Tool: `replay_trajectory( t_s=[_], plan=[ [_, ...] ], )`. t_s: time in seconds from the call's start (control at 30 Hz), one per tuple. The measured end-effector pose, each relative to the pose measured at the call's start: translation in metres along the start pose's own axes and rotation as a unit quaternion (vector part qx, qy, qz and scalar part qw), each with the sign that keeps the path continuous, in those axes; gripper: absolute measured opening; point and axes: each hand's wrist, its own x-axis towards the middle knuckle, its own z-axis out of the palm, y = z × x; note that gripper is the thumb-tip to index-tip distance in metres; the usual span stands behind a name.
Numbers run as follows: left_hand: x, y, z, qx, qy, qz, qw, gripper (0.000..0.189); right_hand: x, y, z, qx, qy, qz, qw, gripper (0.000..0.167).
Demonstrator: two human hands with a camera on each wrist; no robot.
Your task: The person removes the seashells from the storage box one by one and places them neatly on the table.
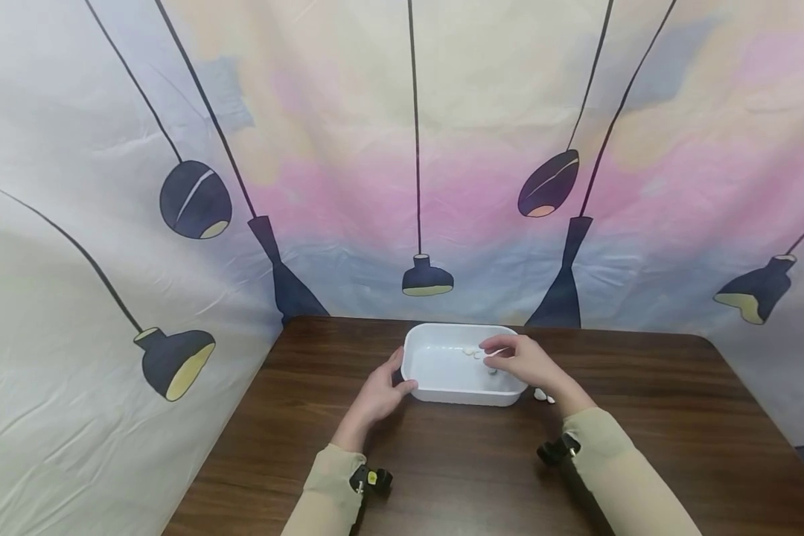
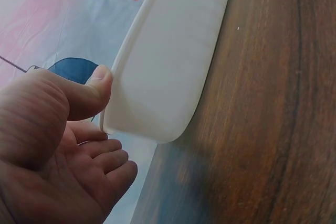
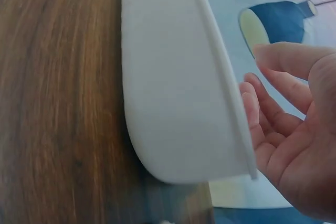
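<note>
A white rectangular tray (image 1: 435,395) with rounded corners sits toward the back of the wooden table. My left hand (image 1: 379,391) holds its left end, and the left wrist view shows the thumb (image 2: 100,83) on the rim. Over the tray's right part hovers my right hand (image 1: 524,362), fingers loosely bent. In the right wrist view, thumb and fingers (image 3: 281,114) are apart with nothing visible between them. Several small whitish pieces (image 1: 470,352) lie on the tray floor, and a small greyish piece (image 1: 492,371) shows just below the right fingertips.
A few white pieces (image 1: 541,394) lie on the wooden table (image 1: 462,469) beside the tray's right end, near my right wrist. Behind the table hangs a cloth (image 1: 348,275) printed with lamps. Dark devices (image 1: 373,479) are strapped to both wrists.
</note>
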Motion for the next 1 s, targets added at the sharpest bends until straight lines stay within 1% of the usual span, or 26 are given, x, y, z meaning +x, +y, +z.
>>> replay_trajectory(
  t_s=[0.17, 0.33, 0.4, 0.47, 0.57, 0.77, 0.83, 1.0],
  plan=[
    [-0.001, 0.001, 0.000, -0.006, 0.002, -0.001, 1.0000, 0.076, 0.015, 0.001, 0.013, -0.005, -0.007, -0.008, 0.9999, 0.032],
    [-0.002, 0.001, 0.000, -0.002, 0.000, -0.003, 1.0000, 0.075, 0.027, 0.006, 0.022, -0.008, 0.007, 0.008, 0.9999, 0.030],
    [-0.003, 0.001, 0.000, -0.003, 0.000, -0.005, 1.0000, 0.075, 0.030, 0.007, 0.024, -0.005, 0.015, 0.021, 0.9997, 0.029],
    [-0.003, 0.001, 0.000, -0.005, 0.000, -0.006, 1.0000, 0.075, 0.033, 0.008, 0.027, -0.006, 0.019, 0.023, 0.9995, 0.028],
    [-0.003, 0.001, 0.000, -0.008, 0.002, -0.007, 0.9999, 0.075, 0.036, 0.008, 0.030, -0.011, 0.020, 0.027, 0.9994, 0.028],
    [-0.002, 0.001, -0.001, -0.005, 0.001, -0.006, 1.0000, 0.075, 0.040, 0.006, 0.034, -0.040, 0.020, 0.034, 0.9984, 0.029],
    [-0.001, 0.000, -0.001, -0.005, 0.000, -0.005, 1.0000, 0.075, 0.041, 0.005, 0.035, -0.043, 0.024, 0.041, 0.9980, 0.029],
    [0.001, -0.001, -0.001, -0.005, 0.000, 0.000, 1.0000, 0.076, 0.042, 0.005, 0.037, -0.051, 0.030, 0.042, 0.9974, 0.030]
  ],
)
